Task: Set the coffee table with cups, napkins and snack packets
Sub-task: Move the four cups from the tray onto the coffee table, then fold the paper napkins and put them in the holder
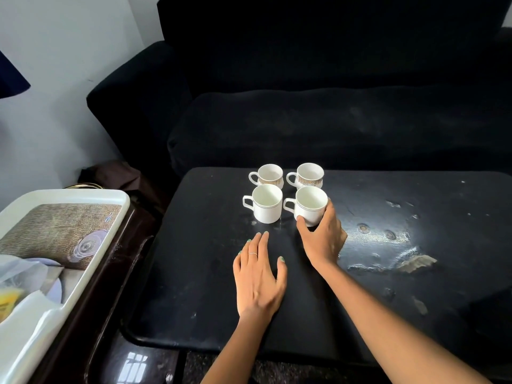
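Note:
Several white cups stand in a square near the far edge of the black coffee table. The two far cups carry a gold patterned band. The near left cup is plain white. My right hand grips the near right plain cup, thumb on its front and fingers round its right side. My left hand lies flat on the table with straight fingers, just in front of the near left cup and apart from it.
A white tray with a printed picture sits on a dark side table at the left, holding a clear plastic bag, a yellow packet and white paper. A black sofa stands behind the table. The tabletop is scuffed at the right.

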### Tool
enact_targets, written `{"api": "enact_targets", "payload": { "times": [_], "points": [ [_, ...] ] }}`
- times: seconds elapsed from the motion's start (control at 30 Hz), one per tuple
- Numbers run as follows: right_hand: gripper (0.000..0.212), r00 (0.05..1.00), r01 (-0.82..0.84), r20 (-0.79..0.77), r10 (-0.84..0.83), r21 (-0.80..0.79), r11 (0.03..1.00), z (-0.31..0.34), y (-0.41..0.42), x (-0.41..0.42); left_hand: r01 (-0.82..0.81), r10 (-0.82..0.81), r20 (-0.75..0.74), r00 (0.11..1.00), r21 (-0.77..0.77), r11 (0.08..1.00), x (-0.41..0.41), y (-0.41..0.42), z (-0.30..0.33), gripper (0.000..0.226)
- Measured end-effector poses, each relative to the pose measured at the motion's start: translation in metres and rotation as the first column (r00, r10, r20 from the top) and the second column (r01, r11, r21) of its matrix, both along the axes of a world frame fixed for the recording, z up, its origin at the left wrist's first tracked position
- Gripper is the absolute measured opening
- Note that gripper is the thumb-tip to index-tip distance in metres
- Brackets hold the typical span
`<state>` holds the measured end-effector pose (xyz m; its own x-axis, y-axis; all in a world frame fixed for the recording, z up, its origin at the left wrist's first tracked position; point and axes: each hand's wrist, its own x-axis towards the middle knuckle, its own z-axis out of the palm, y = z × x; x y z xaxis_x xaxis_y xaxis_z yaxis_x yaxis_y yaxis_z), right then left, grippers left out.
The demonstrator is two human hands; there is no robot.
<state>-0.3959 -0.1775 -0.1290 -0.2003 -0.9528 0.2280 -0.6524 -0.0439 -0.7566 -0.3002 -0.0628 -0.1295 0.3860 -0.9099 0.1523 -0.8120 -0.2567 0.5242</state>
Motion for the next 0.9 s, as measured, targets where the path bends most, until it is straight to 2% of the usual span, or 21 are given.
{"api": "enact_targets", "payload": {
  "times": [0.17,0.37,0.53,0.63,0.73,0.9],
  "points": [
    [0.075,1.0,-0.003,-0.011,0.003,0.008,1.0,0.0,-0.001,0.001,0.0,0.0,0.009,1.0,0.001,1.0,0.001,0.0,-0.003,0.059],
    [0.098,0.999,-0.045,0.031,0.042,0.075,0.996,0.004,0.008,-0.006,-0.005,0.005,0.009,1.0,-0.006,1.0,0.002,0.0,-0.005,0.06],
    [0.086,0.972,-0.159,-0.143,0.186,0.183,0.97,0.005,0.041,-0.026,0.011,-0.011,0.015,1.0,0.013,1.0,-0.001,0.006,0.001,0.062],
    [0.072,0.893,-0.252,-0.303,0.331,0.271,0.929,0.008,0.062,-0.04,0.081,-0.088,0.059,0.994,0.114,0.99,-0.003,0.024,0.0,0.064],
    [0.066,0.779,-0.323,-0.417,0.468,0.373,0.87,0.021,0.081,-0.05,0.12,-0.157,0.109,0.982,0.284,0.951,-0.001,0.046,0.0,0.062],
    [0.065,0.652,-0.384,-0.379,0.656,0.58,0.718,0.05,0.112,-0.057,0.189,-0.269,0.078,0.96,0.526,0.829,0.006,0.074,0.029,0.068]
  ]
}}
